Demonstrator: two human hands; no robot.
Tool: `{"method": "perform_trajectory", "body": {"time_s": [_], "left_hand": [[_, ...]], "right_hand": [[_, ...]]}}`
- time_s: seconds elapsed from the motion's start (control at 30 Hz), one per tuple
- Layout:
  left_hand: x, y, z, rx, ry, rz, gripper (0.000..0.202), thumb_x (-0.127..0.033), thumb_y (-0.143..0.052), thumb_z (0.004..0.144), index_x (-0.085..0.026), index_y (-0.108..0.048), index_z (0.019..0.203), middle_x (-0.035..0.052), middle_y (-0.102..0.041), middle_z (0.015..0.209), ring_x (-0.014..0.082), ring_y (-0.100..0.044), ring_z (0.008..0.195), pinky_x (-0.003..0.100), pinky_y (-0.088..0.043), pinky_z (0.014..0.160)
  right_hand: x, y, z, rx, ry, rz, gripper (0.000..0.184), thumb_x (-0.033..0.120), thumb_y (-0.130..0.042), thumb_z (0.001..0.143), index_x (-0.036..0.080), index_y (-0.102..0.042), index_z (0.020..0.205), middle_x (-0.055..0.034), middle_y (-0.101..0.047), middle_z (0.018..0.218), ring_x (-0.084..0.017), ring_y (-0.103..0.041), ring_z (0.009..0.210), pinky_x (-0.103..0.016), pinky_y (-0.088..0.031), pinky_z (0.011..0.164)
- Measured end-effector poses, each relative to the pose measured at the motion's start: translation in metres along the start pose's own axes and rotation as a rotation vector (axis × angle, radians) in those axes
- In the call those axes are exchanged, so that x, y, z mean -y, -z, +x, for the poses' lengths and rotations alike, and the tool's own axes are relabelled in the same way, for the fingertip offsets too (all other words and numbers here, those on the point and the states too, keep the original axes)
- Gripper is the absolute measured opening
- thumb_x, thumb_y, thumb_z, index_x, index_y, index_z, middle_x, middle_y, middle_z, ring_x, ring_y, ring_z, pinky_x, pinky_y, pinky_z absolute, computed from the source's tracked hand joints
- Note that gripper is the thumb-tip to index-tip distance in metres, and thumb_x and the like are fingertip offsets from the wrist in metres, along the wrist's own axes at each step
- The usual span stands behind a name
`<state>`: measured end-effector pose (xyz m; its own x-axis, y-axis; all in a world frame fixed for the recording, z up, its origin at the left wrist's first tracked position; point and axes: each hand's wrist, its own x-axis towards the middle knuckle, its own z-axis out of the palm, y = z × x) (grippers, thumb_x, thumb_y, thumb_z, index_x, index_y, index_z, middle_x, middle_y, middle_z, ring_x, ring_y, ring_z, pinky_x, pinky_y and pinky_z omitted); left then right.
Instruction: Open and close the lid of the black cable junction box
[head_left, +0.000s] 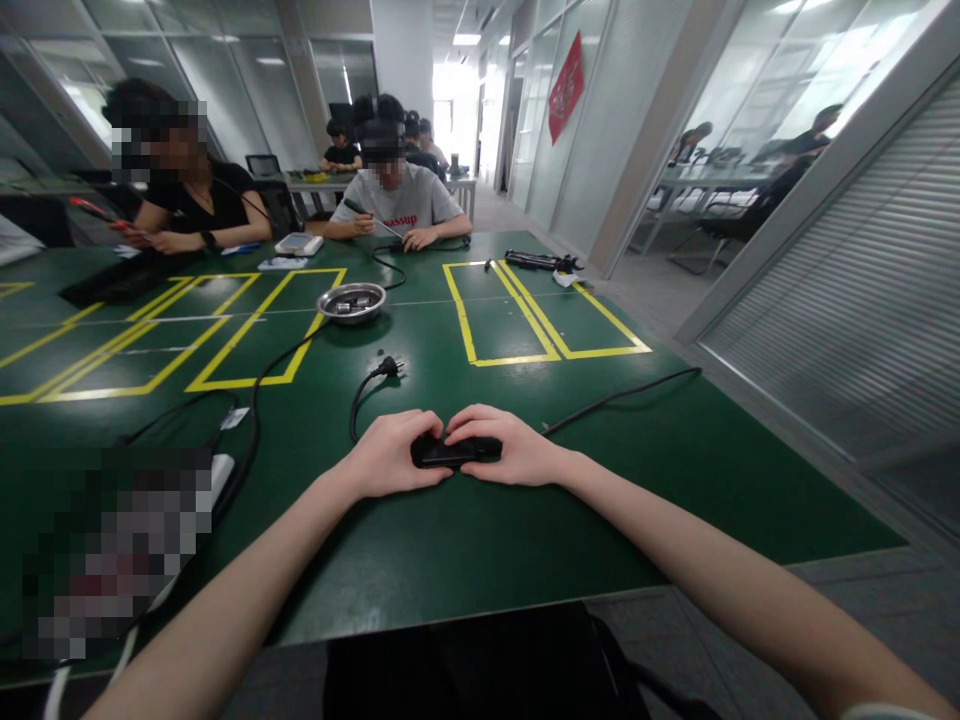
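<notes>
A small black power adapter lies on the green table in front of me. My left hand wraps round its left end with curled fingers. My right hand grips its right end the same way, and the fingertips of both hands meet above it. One black cable runs from the left side up to a loose plug. Another thin black cable leads off to the right.
A metal bowl with small parts sits mid-table among yellow tape rectangles. A white power strip with cables lies at the left. Two people work at the far edge. A black tool lies at the far right.
</notes>
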<state>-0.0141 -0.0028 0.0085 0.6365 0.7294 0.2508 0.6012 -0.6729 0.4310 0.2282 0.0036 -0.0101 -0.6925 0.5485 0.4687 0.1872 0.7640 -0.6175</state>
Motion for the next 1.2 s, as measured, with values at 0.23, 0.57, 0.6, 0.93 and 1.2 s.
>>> {"method": "perform_trajectory", "body": {"time_s": [0.23, 0.57, 0.6, 0.93, 1.2], "left_hand": [[0.001, -0.001, 0.001, -0.051, -0.042, -0.009, 0.023, -0.036, -0.071, 0.08, -0.021, -0.06, 0.094, 0.0005, -0.067, 0.085, 0.0183, -0.064, 0.075, 0.027, -0.046, 0.067], [-0.008, -0.005, 0.003, -0.022, 0.002, 0.01, 0.027, -0.032, -0.074, 0.079, -0.022, -0.06, 0.099, 0.0013, -0.069, 0.091, 0.0201, -0.066, 0.081, 0.029, -0.048, 0.07], [-0.008, -0.005, 0.003, -0.015, 0.001, 0.013, 0.026, -0.031, -0.074, 0.08, -0.022, -0.06, 0.099, 0.0013, -0.069, 0.092, 0.0201, -0.067, 0.082, 0.028, -0.048, 0.071], [-0.001, -0.003, 0.005, -0.009, -0.118, 0.241, 0.031, -0.05, -0.067, 0.094, -0.021, -0.058, 0.087, 0.0003, -0.066, 0.077, 0.018, -0.064, 0.07, 0.026, -0.041, 0.064], [0.006, -0.005, 0.005, -0.043, -0.144, 0.253, 0.035, -0.055, -0.065, 0.096, -0.02, -0.062, 0.092, 0.0007, -0.069, 0.076, 0.0189, -0.067, 0.069, 0.027, -0.044, 0.066]], "right_hand": [[-0.007, 0.003, 0.0, 0.026, 0.042, -0.137, 0.042, 0.026, -0.079, 0.082, 0.019, -0.069, 0.123, -0.0118, -0.071, 0.116, -0.025, -0.065, 0.109, -0.041, -0.055, 0.096], [-0.003, -0.005, 0.006, 0.131, -0.027, -0.444, 0.041, 0.024, -0.071, 0.081, 0.013, -0.062, 0.119, -0.0129, -0.073, 0.103, -0.026, -0.067, 0.093, -0.04, -0.054, 0.085], [-0.003, -0.005, 0.005, 0.138, -0.022, -0.466, 0.039, 0.024, -0.07, 0.083, 0.012, -0.062, 0.12, -0.0134, -0.073, 0.103, -0.026, -0.067, 0.093, -0.04, -0.054, 0.085], [0.001, 0.004, 0.005, 0.163, 0.023, -0.551, 0.034, 0.032, -0.064, 0.094, 0.012, -0.065, 0.122, -0.0132, -0.073, 0.099, -0.025, -0.065, 0.091, -0.037, -0.052, 0.081], [0.0, 0.006, 0.003, 0.091, 0.033, -0.51, 0.034, 0.032, -0.065, 0.095, 0.015, -0.066, 0.125, -0.0124, -0.072, 0.104, -0.024, -0.066, 0.096, -0.037, -0.054, 0.083]]}}
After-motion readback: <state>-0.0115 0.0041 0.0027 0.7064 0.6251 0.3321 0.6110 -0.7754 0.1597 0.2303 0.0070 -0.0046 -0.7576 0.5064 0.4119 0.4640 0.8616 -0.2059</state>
